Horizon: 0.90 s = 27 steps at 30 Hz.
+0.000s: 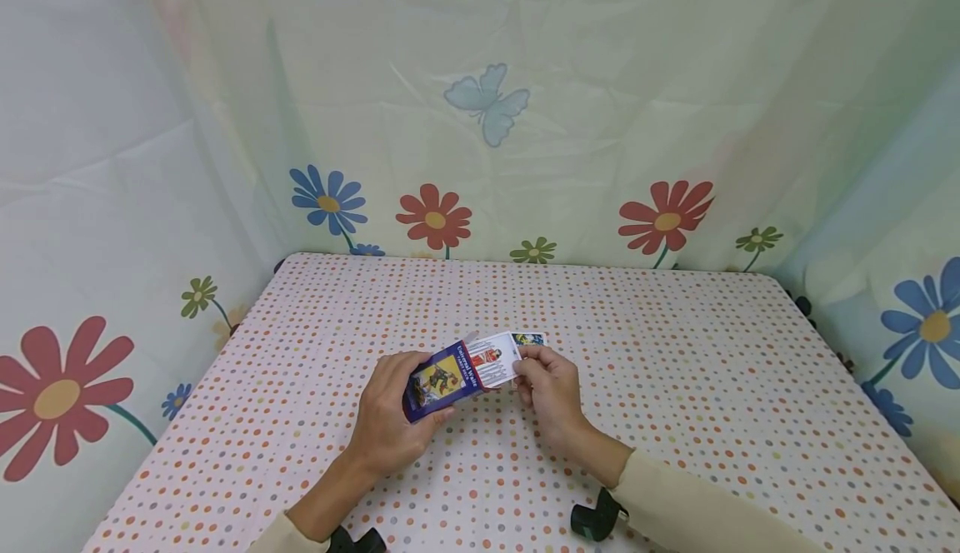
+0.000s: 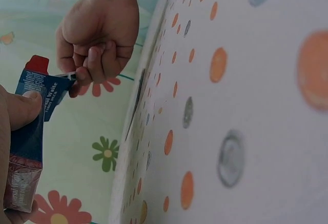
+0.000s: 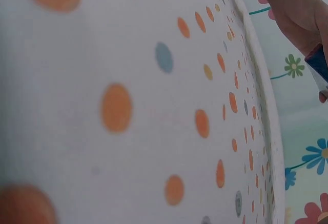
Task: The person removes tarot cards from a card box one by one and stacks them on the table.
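Note:
My left hand point(image 1: 393, 411) grips a dark blue tarot card box point(image 1: 442, 380), thumb along its near side and fingers round the back. The box is tilted, its end toward my right hand open. A white card point(image 1: 495, 359) with a red-clad figure sticks out of that end, and a second card point(image 1: 529, 339) with a colourful picture shows behind it. My right hand point(image 1: 551, 386) pinches the far end of the white card between thumb and fingers. In the left wrist view a red flap point(image 2: 37, 64) stands up at the box's end. Only part of the box point(image 3: 319, 62) shows in the right wrist view.
A table with a polka-dot cloth point(image 1: 337, 328) lies under both hands. Flower-printed curtains point(image 1: 585, 120) hang behind it and at both sides. Black wrist devices point(image 1: 596, 520) are at both sleeves.

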### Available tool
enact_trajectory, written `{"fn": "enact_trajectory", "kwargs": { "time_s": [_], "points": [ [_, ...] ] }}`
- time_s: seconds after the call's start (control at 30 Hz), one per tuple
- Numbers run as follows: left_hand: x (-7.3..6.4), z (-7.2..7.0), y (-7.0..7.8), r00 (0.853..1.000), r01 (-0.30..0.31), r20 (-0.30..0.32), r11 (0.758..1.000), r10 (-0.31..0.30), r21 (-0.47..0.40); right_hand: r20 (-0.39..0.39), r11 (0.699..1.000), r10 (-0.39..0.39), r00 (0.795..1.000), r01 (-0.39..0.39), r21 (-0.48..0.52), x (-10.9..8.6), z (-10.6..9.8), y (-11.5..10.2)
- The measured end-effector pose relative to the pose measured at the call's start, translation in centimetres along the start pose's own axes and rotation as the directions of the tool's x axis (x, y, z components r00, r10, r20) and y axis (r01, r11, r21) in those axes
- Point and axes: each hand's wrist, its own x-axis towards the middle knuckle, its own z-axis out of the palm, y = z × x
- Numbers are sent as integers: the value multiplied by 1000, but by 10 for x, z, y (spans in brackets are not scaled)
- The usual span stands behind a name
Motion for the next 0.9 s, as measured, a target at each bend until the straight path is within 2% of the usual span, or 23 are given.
{"fn": "enact_trajectory", "kwargs": {
  "time_s": [0.1,0.47,0.7,0.9],
  "points": [
    [0,0,0,1000,8,2,1000,-8,-3,-10,1000,5,1000,-5,9,1,-1,1],
    [-1,1,-2,999,-40,-36,999,40,8,-14,994,30,999,-28,109,7,-6,1],
    [-1,2,-2,999,-37,-35,999,37,5,-45,998,39,998,-36,59,12,-11,-1],
    [-1,1,-2,999,-30,-29,1000,30,5,-73,996,65,995,-61,59,15,-14,-3]
  ]
}}
